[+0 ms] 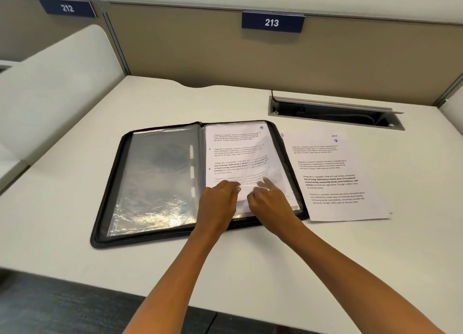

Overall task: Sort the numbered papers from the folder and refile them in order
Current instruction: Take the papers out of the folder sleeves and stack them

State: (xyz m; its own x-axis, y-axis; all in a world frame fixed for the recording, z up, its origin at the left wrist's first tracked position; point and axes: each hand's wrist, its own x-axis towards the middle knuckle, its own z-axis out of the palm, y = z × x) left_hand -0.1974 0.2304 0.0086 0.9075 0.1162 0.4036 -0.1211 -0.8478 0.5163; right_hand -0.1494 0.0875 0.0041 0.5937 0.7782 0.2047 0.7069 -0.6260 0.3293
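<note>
Item: zip folder [107,203], dark fabric edge, lying open and flat on the worktop [275,271], near centre. I judge it floppy and fairly light; best moved by its outer edge, not by the sleeves.

Item: clear plastic sleeves. The left-hand sleeve [155,183] looks empty, glossy and crinkled, and shows glare. I expect it to be slippery and limp, and prone to clinging to paper.

Item: sheet marked "5" [238,148], handwritten at its far right corner, lying on the right half of the folder. Printed paragraphs, some lines bold; one reads roughly "Village life is a peaceful, close-knit…". Thin paper, I judge: it bends easily and creases if pushed against the sleeve mouth. Take it by the near edge and keep it flat.

Item: loose sheets [345,183] on the worktop just right of the folder, top one marked "3"; a second sheet peeks out behind it, its number cut off and unreadable.

My left hand [219,203] rests on the near end of sheet 5, fingers curled, thumb and fingertips pinching what seems to be the sleeve's edge. My right hand [269,200] is just beside it, fingers extended and partly spread, pressing on the paper and plastic; whether it grips the paper or only the film I cannot tell.

Signage: blue plates "212" [67,7], far left, and "213" [272,22], far centre, on the partition [200,52]. A cable tray [333,113] is recessed at far right.
</note>
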